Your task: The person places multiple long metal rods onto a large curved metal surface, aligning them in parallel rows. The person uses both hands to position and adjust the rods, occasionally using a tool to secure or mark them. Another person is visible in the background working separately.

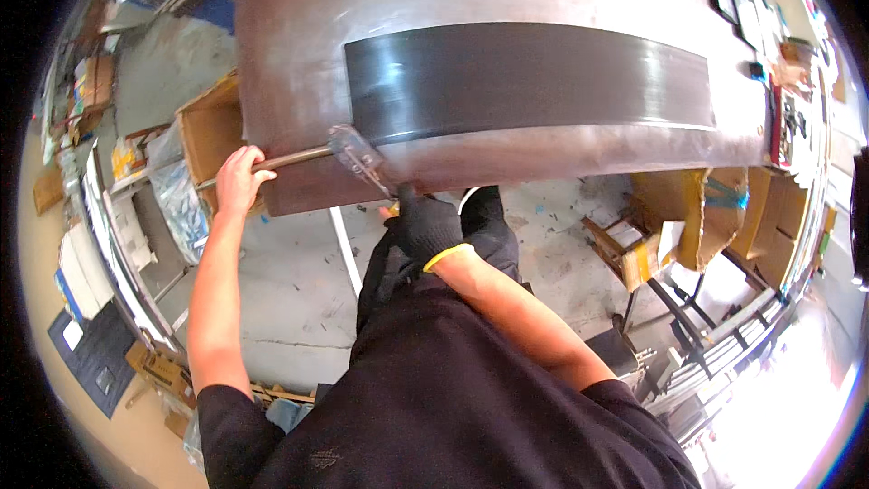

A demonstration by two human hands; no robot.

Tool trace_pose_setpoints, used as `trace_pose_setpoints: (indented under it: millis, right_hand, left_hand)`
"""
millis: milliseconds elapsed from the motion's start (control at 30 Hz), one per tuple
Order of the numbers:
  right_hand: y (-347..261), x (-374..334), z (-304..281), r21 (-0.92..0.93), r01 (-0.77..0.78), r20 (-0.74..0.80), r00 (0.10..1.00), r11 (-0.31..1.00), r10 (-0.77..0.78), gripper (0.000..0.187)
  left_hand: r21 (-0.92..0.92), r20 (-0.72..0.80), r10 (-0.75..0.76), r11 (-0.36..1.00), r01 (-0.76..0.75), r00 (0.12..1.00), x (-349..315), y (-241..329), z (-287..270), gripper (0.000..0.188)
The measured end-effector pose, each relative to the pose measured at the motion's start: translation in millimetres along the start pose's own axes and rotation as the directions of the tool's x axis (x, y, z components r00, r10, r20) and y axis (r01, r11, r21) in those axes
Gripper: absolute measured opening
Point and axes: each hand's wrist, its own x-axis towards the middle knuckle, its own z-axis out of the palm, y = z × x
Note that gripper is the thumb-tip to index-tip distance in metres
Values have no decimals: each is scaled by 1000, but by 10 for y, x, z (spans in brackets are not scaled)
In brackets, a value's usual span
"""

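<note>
Left hand (pixel 237 179) grasps a rod (pixel 303 158), right hand (pixel 431 225) a tool (pixel 357 158), over the table's (pixel 294 81) near-left corner.

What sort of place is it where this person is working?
Probably a workshop: a broad worktable carries a long black sheet, the gloved right hand grips a hand tool, and an open cardboard box is beside the table.

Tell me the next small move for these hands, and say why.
Probably steady the rod with the left hand before shifting the grey tool: the rod juts past the left edge of the brown table, and its other end seems to meet the tool held in the gloved right hand.
</note>
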Motion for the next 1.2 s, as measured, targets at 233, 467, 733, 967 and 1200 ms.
trace_pose_setpoints:
  millis: [233, 467, 733, 967, 1200]
  right_hand:
    - [2471, -586, -1281, 146, -282, -342, 885, 948, 316, 49]
    - [5211, -1156, -3842, 790, -383, -232, 537, 480, 811, 44]
    - [4740, -980, -2540, 387, -331, -649, 565, 860, 510, 47]
    - [1634, -213, -244, 338, -83, -531, 806, 938, 263, 38]
    - [-141, 212, 300, -46, 94, -171, 980, 995, -100, 41]
  left_hand:
    - [-27, 26, -25, 999, 26, 999, -130, -7, -19, 36]
    - [39, 78, -85, 996, 82, 993, 24, 84, -79, 30]
    - [89, -54, -37, 995, 42, 998, -162, -152, 192, 33]
    - [253, -184, 127, 964, -78, 975, -242, -190, 353, 38]
    - [263, -175, 100, 963, -51, 979, -290, -281, 431, 40]
